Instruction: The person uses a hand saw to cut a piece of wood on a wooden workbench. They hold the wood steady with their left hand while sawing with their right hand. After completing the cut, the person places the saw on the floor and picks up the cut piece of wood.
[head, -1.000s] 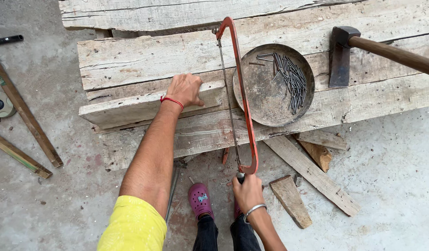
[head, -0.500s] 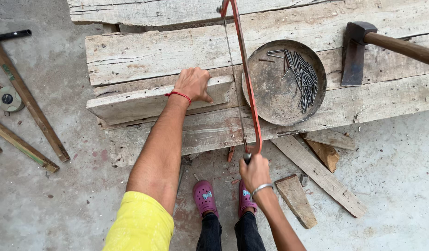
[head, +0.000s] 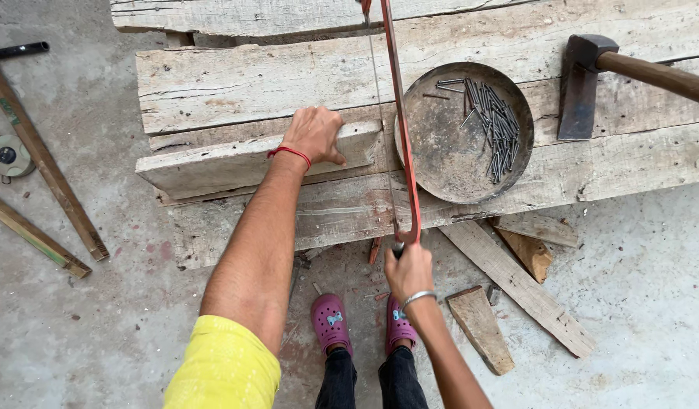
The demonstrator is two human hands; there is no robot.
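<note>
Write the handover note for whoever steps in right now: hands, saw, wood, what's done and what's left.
Left hand: pressed flat on the short plank, holding it on the stacked planks.
Right hand: gripping the handle of the red-framed hacksaw, blade at the plank's right end.
Nearby: metal dish of nails, axe, offcuts on the floor.
Done: cut in progress; depth cannot be seen.
Left: the plank's end is not yet severed.
</note>
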